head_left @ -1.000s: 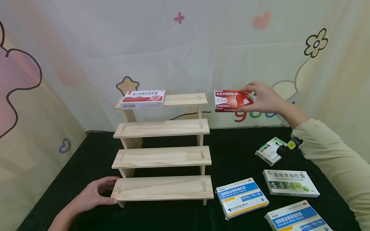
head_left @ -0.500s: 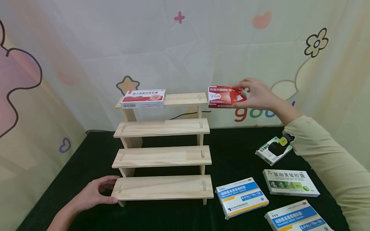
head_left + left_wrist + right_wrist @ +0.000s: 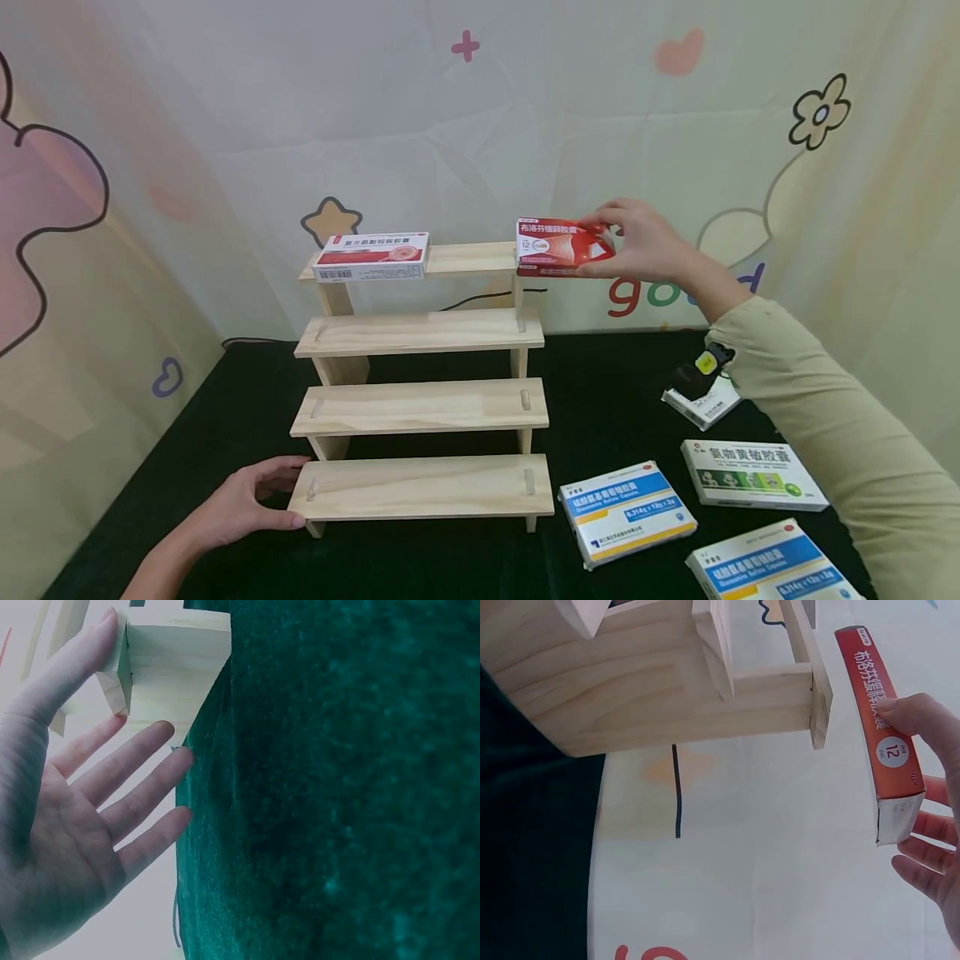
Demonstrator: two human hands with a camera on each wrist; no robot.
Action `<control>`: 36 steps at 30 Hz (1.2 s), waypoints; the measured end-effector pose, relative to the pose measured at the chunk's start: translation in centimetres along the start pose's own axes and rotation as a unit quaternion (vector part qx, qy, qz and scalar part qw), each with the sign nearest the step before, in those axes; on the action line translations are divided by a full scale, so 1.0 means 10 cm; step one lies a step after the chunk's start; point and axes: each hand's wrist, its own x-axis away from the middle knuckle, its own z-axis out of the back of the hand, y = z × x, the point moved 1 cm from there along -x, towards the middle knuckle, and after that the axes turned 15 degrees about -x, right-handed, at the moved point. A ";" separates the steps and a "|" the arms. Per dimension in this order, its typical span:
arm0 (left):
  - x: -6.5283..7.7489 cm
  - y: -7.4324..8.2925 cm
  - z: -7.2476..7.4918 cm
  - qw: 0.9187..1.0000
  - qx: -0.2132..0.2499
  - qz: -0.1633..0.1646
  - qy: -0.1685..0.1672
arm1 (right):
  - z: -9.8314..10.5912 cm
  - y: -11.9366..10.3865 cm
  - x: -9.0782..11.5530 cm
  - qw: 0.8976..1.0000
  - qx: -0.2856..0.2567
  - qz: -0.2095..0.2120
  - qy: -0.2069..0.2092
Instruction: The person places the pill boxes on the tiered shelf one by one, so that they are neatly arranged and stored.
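Note:
A wooden step shelf (image 3: 420, 490) with several tiers stands on the dark green cloth. My left hand (image 3: 243, 507) pinches the left end of its lowest board between thumb and index finger; the other fingers extend loosely in the left wrist view. My right hand (image 3: 641, 243) grips the right end of a red medicine box (image 3: 553, 247), thumb on one side and fingers on the other. In the head view this box overlaps the right end of the top board (image 3: 468, 257). A gap separates the box (image 3: 881, 712) from the wood in the right wrist view.
A white-and-red medicine box (image 3: 371, 258) lies on the top board's left part. Right of the shelf lie two blue-and-white boxes (image 3: 628, 515), a white-and-green box (image 3: 753, 475) and another box (image 3: 705, 408) partly hidden by the wrist camera. A patterned curtain (image 3: 480, 125) hangs behind.
My right hand has carried the red medicine box leftward and slightly up, from beside the shelf to the top board's right end. The left hand stays on the lowest board.

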 end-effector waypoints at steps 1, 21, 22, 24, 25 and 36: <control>0.00 0.00 0.00 1.000 0.000 0.000 0.000 | -0.01 -0.01 -0.01 1.000 -0.001 0.001 0.000; -0.01 -0.01 -0.01 1.000 -0.019 0.009 0.002 | -0.19 -0.16 -0.21 1.000 -0.021 0.003 -0.012; -0.01 -0.01 -0.01 1.000 -0.020 0.007 0.003 | -0.21 -0.16 -0.23 1.000 -0.020 0.003 -0.013; 0.00 -0.01 -0.01 1.000 -0.022 0.004 0.003 | -0.23 -0.18 -0.25 1.000 -0.023 0.003 -0.016; 0.00 -0.01 -0.01 1.000 -0.021 0.005 0.003 | -0.25 -0.19 -0.26 1.000 -0.023 0.005 -0.018; 0.01 0.00 -0.02 1.000 -0.013 0.021 0.004 | -0.28 -0.25 -0.32 1.000 -0.011 0.005 -0.028</control>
